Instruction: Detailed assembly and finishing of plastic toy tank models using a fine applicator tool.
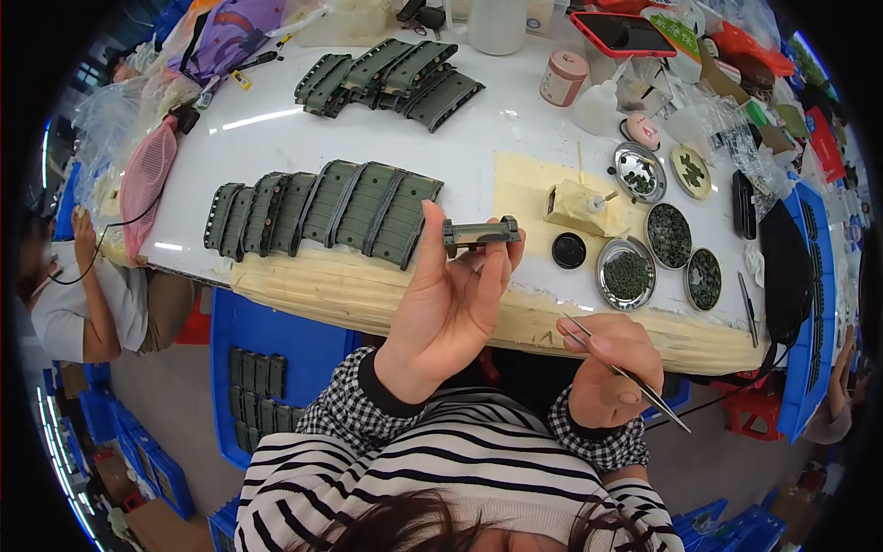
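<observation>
My left hand (451, 304) is raised over the table's front edge and pinches a small olive-green plastic part (478, 234) between thumb and fingertips, held level. My right hand (607, 368) sits lower, just off the edge, closed around thin metal tweezers (635, 379) whose tips point down to the right. Both forearms wear checked cuffs under a striped top.
A row of dark green ribbed parts (322, 212) lies left of my left hand, another stack (391, 78) at the back. Round metal dishes of small green pieces (627, 274) (669, 235) stand at right, with a black lid (568, 250). Another person (83, 294) sits at left. Blue crates (267, 368) stand below.
</observation>
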`<state>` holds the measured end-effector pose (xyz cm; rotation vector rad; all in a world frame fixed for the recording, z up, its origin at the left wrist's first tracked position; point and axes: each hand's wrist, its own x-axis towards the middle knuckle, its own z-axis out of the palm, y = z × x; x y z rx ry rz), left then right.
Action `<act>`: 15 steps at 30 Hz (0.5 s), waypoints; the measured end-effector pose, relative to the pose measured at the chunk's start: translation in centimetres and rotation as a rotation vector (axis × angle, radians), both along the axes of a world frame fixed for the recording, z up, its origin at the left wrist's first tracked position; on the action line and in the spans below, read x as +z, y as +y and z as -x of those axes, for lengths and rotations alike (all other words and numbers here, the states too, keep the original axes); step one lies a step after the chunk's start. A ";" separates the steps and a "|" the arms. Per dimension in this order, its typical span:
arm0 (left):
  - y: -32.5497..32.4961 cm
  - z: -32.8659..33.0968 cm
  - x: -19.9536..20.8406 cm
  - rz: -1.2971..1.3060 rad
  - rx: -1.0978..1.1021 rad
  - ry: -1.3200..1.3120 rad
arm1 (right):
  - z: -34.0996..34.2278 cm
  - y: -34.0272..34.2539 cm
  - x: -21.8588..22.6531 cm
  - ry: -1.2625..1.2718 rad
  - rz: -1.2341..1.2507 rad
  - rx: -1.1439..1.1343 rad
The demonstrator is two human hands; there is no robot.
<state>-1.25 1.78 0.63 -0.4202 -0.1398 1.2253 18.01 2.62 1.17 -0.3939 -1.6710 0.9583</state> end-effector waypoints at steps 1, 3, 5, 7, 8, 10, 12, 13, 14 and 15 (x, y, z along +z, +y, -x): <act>0.0 -0.1 0.1 0.016 0.013 0.038 | -0.1 0.0 0.1 -0.019 0.001 0.000; 0.0 -0.1 0.1 0.018 0.008 0.043 | -0.1 0.0 0.0 -0.040 -0.003 -0.003; 0.0 -0.1 0.2 0.016 0.005 0.054 | 0.0 0.0 -0.1 -0.044 -0.011 -0.009; 0.1 -0.2 0.2 0.014 0.004 0.068 | 0.0 0.1 -0.2 -0.037 -0.026 -0.011; 0.0 0.0 0.0 -0.004 0.007 0.062 | 0.0 0.2 -0.2 -0.033 -0.033 -0.013; -0.2 0.1 -0.6 -0.039 -0.005 0.034 | -0.5 0.7 0.2 -0.083 -0.014 -0.164; -0.6 -0.2 0.0 -0.053 0.094 0.427 | -1.2 1.8 0.6 -0.114 0.045 -0.363; -0.9 -0.2 0.4 -0.065 0.148 0.619 | -1.8 2.5 0.7 -0.136 0.091 -0.406; -1.2 -0.2 0.4 -0.069 0.140 0.686 | -2.7 3.2 0.8 -0.157 0.138 -0.448; -1.3 -0.1 0.6 -0.076 0.130 0.754 | -4.0 4.1 0.6 -0.197 0.124 -0.435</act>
